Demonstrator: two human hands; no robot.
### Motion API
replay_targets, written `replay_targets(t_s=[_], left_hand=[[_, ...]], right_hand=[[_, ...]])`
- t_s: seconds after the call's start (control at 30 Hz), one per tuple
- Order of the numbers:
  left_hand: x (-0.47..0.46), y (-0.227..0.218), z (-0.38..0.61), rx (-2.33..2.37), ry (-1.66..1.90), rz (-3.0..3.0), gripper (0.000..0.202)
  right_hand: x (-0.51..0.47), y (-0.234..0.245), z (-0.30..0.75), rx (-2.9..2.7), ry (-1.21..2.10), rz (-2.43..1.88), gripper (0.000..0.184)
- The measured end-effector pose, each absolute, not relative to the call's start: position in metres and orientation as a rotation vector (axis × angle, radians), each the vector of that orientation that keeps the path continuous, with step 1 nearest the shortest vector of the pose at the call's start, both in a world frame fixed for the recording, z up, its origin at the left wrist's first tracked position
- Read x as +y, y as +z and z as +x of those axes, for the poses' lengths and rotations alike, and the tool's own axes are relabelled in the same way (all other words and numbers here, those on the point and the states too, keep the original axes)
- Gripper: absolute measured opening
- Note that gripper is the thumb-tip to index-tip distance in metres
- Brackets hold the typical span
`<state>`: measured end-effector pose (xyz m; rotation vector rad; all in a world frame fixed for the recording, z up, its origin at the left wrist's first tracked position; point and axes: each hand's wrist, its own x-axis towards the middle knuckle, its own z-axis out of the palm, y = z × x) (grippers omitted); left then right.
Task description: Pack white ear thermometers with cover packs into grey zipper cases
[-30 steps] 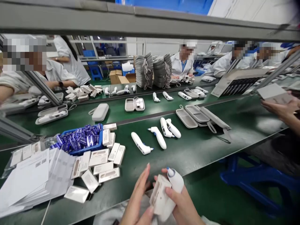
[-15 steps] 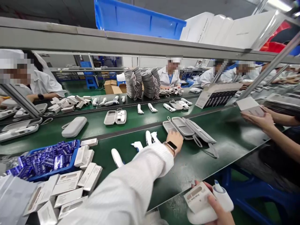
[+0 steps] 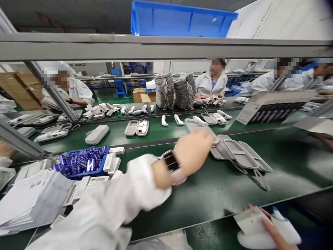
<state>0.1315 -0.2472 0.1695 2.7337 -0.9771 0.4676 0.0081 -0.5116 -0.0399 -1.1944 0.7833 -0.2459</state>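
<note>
L hand has its grip on the raised lid of a grey thermometer case on the green desk; R hand, grip closed, holds a white carton and ear thermometer off desk, below front edge.

A grey zip case is held up by its edge in the blurred left hand, above other open grey cases lying on the green desk. A small white carton and a white thermometer are gripped together by the right hand at the near right. At the left, a blue crate of foil packs is flanked by white cartons and stacked papers.
</note>
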Motion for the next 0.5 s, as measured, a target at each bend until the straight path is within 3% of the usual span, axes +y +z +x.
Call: replay_targets(t_s=[0.07, 0.17, 0.33, 0.5], left_hand=[[-0.194, 0.16, 0.068, -0.861, 0.606, 2.67, 0.028], [-0.122, 0.111, -0.026, -0.881, 0.81, 2.573, 0.027], [-0.056, 0.017, -0.123, -0.948, 0.556, 2.693, 0.036], [-0.046, 0.004, -0.126, -0.952, 0.392, 2.636, 0.037]], right_hand=[[-0.491, -0.023, 0.003, 0.771, -0.268, -1.115, 0.068], [-0.465, -0.009, -0.002, 0.738, -0.342, -1.002, 0.057], [-0.414, 0.001, 0.0, 0.634, -0.314, -0.92, 0.048], [-0.326, 0.001, 0.012, 0.406, 0.004, -0.909, 0.044]])
